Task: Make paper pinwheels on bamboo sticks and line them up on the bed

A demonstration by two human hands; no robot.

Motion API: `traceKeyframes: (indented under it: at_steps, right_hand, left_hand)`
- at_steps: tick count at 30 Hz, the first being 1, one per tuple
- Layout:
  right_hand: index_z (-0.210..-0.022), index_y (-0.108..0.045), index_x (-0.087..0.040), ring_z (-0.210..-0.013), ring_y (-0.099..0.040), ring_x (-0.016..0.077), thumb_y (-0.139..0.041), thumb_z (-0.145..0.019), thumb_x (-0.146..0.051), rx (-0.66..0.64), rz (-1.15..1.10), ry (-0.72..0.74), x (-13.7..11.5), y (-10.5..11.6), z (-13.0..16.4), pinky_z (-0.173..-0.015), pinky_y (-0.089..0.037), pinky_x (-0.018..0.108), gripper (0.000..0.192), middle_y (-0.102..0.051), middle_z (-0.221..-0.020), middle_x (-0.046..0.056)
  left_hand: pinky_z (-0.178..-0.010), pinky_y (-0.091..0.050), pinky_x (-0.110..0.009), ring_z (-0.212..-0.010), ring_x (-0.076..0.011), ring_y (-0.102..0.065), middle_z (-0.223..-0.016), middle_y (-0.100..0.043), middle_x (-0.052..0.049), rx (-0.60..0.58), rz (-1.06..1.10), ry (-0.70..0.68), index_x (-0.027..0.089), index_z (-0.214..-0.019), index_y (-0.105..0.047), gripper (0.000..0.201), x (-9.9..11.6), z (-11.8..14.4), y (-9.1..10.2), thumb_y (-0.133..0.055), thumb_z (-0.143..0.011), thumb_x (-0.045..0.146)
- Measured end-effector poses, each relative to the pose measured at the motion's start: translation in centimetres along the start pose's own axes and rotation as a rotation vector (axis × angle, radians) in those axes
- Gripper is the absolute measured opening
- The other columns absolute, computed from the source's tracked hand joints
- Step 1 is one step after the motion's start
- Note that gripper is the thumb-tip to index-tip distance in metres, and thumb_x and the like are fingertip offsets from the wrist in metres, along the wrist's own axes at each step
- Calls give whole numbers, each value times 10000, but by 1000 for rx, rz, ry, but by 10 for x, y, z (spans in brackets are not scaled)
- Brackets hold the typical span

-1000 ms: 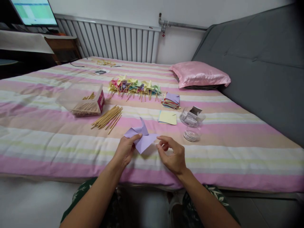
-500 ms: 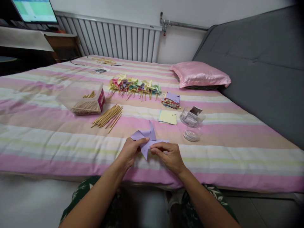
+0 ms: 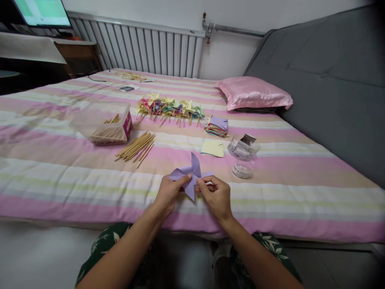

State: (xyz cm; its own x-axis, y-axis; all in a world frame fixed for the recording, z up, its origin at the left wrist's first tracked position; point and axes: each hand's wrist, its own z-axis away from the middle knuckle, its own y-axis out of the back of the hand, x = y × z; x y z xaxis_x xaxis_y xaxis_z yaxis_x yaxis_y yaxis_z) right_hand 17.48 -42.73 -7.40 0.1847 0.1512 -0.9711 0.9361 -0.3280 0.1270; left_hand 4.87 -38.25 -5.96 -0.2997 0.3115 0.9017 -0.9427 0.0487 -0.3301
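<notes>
Right hand (image 3: 219, 196) nearer left hand (image 3: 168, 192)

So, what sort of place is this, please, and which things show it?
Most likely a bedroom: there is a bed with a striped cover, a pink pillow on it, and a grey headboard at the right side of the picture.

left hand (image 3: 167, 192): pinches purple pinwheel (image 3: 195, 166) | right hand (image 3: 219, 197): fingers same pinwheel | bed (image 3: 90, 190): sticks (image 3: 135, 147) beside box (image 3: 127, 125); yellow paper (image 3: 213, 147) near roll (image 3: 242, 171)
</notes>
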Motion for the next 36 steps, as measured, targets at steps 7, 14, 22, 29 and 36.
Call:
traceKeyframes:
  at_steps: [7, 14, 22, 29, 36]
  right_hand:
    - [-692, -606, -163, -642, -655, 140, -608, -797, -323, 95, 40, 106, 3, -2, 0, -550, -565, 253, 192, -619, -1033, 105]
    - [-678, -594, -157, -646, -641, 122, -607, -800, -284, 127, 80, 127, -1, -2, 1, -554, -563, 250, 177, -595, -1083, 97]
    - [-683, -590, -158, -617, -629, 108, -597, -805, -287, 121, 103, 123, 1, -1, 0, -551, -550, 245, 178, -595, -1024, 76]
    - [-680, -601, -155, -573, -608, 94, -600, -803, -294, 126, 118, 113, 2, 1, -1, -531, -528, 231, 186, -605, -959, 60]
    - [-667, -621, -150, -529, -574, 78, -612, -791, -297, 131, 164, 122, 0, 2, -1, -504, -502, 221, 193, -621, -947, 64]
  left_hand:
    - [-540, -419, -213, -535, -107, -549, -605, -653, 4, -14, -1, -17, 122, -714, -693, 248, -1, 2, -3, -800, -544, 267]
    - [-507, -407, -198, -525, -98, -538, -592, -644, 3, -1, -20, -24, 119, -679, -681, 241, -4, 2, -3, -806, -543, 273]
    - [-523, -423, -207, -533, -98, -530, -591, -628, 2, -25, -38, -40, 125, -674, -694, 230, -7, 0, -1, -804, -553, 288]
    - [-473, -359, -195, -484, -78, -461, -513, -554, 33, -32, -98, -102, 131, -596, -674, 211, -10, -1, 0, -798, -556, 296]
    - [-493, -361, -204, -500, -83, -469, -527, -559, 28, -51, -119, -123, 130, -613, -688, 208, -12, -3, 0, -794, -569, 305]
